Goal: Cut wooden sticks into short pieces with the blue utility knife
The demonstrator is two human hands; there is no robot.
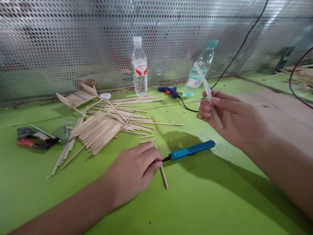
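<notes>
My right hand (232, 117) is raised on the right, its fingers closed round a bent, translucent white glue stick (207, 88). Low over the green table, my left hand (137, 171) pinches the black end of a blue-handled tool (192, 150); its head is hidden by the fingers, so the kind is unclear. A short wooden stick (164, 176) passes under those fingertips and lies on the table. Left of that hand rests a panel of wooden sticks (97, 132) set side by side, with loose sticks (137, 119) scattered behind it.
A blue glue gun (171, 91) with a black cord lies at the back. A clear water bottle (140, 73) stands near it, and a green-capped bottle (193, 81) leans behind my right hand. Another stick structure (79, 98) and a red-and-grey tool (34, 138) are left. Perforated metal (73, 42) closes the back.
</notes>
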